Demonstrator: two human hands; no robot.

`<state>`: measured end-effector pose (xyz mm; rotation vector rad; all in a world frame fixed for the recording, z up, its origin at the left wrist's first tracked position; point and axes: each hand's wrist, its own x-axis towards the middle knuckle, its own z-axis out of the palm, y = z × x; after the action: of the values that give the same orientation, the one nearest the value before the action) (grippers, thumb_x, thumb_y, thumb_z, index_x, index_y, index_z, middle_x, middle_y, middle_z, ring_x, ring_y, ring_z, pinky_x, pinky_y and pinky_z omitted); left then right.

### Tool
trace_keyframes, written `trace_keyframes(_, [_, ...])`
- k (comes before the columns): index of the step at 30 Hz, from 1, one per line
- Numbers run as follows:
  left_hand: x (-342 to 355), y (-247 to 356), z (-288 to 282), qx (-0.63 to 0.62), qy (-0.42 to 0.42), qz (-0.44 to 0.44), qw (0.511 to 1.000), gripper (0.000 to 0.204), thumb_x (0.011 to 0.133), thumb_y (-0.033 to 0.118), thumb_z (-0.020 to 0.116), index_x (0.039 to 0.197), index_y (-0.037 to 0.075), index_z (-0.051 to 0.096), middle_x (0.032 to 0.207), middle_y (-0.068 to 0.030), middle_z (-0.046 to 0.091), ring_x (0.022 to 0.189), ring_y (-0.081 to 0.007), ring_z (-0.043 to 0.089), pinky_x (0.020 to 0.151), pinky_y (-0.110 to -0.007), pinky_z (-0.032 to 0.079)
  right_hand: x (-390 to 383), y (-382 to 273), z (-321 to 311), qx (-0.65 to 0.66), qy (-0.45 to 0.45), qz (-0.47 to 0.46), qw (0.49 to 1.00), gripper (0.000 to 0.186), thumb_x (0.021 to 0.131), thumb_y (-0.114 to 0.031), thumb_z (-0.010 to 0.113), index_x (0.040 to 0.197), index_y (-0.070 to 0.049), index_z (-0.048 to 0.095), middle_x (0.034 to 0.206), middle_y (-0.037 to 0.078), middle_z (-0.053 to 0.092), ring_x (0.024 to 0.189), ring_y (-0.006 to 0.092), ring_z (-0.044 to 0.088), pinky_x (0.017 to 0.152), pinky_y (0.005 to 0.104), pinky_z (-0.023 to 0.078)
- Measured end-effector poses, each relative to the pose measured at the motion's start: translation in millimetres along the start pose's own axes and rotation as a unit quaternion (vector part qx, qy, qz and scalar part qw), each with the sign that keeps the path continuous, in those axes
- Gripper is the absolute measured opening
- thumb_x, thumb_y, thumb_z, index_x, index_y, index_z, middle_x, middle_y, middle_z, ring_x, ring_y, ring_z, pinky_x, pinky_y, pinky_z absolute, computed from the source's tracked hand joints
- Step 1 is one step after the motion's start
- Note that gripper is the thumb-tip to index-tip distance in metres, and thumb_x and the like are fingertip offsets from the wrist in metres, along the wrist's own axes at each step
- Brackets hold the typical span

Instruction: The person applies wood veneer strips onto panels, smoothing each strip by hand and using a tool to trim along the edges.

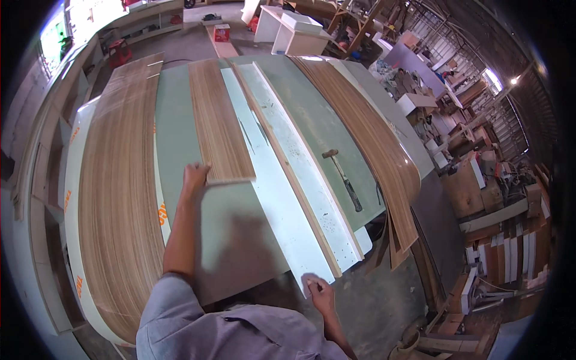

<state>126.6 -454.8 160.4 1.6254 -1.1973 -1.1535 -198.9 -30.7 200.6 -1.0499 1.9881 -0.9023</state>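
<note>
My left hand (195,174) grips the near end of a wood-grain board (219,120) lying over the green sheet (234,234). My right hand (319,289) has its fingers closed on the near end of a long white strip (282,216). Beside the strip lie a wooden batten (291,180) and a white channel piece with dotted marks (312,186). A hammer (343,180) rests on the green sheet to the right of these. Wide wood-grain sheets (117,192) cover the left side, and more wood-grain strips (372,138) lie along the right, overhanging the near edge.
Built shelving (51,192) runs along the left, with a red stool (119,51) behind. A white desk unit (288,33) and red box (221,33) stand beyond the table. Stacked boards (510,258) and clutter fill the right side.
</note>
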Motion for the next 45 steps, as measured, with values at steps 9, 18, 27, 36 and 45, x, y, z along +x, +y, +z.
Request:
trace_keyframes(9, [-334,-75,17,-0.146,-0.208,-0.102,0.962,0.024,0.088,0.021,0.070,0.088,-0.003,0.070,0.073,-0.0092,0.067,0.061,-0.0169,0.063,0.050,-0.032,0.047,57,17,21,0.134,-0.120,-0.002,0.984,0.050,0.091,-0.037,0.070,0.125,0.000,0.063,0.110,0.012,0.068,0.097,0.0166,0.065,0.084,0.0291,0.052])
trace_keyframes(18, [-525,-132,77,-0.156,-0.358,-0.203,0.898,0.028,0.084,0.015,0.076,0.102,-0.005,0.069,0.085,-0.0131,0.072,0.072,-0.0246,0.071,0.066,-0.035,0.057,-36,152,-67,0.062,-0.235,0.010,0.970,0.049,0.083,-0.025,0.078,0.123,-0.001,0.064,0.102,0.004,0.069,0.088,0.0104,0.062,0.077,0.0251,0.048])
trace_keyframes(27, [-506,-177,123,-0.395,-0.380,-0.327,0.770,0.039,0.098,0.015,0.057,0.129,-0.007,0.047,0.119,-0.0196,0.065,0.106,-0.0297,0.067,0.093,-0.042,0.057,-189,252,-200,0.106,-0.220,0.126,0.962,0.056,0.082,-0.023,0.079,0.131,-0.003,0.061,0.099,0.000,0.067,0.083,0.0088,0.056,0.072,0.0252,0.043])
trace_keyframes(36, [-384,-172,79,-0.410,-0.217,-0.201,0.863,0.039,0.097,0.017,0.057,0.128,-0.006,0.051,0.115,-0.0168,0.067,0.104,-0.0283,0.068,0.092,-0.041,0.057,-343,442,-318,-0.195,-0.198,0.294,0.915,0.035,0.079,-0.029,0.079,0.107,-0.010,0.074,0.091,0.005,0.072,0.080,0.0164,0.061,0.075,0.0332,0.048])
trace_keyframes(45, [-501,-124,125,-0.307,-0.360,-0.133,0.871,0.029,0.090,0.012,0.066,0.118,0.002,0.063,0.109,-0.0076,0.070,0.096,-0.0196,0.068,0.082,-0.036,0.058,-358,490,-339,-0.474,0.257,0.140,0.830,0.045,0.086,-0.024,0.062,0.126,-0.002,0.060,0.123,0.022,0.063,0.116,0.0388,0.058,0.098,0.0446,0.047])
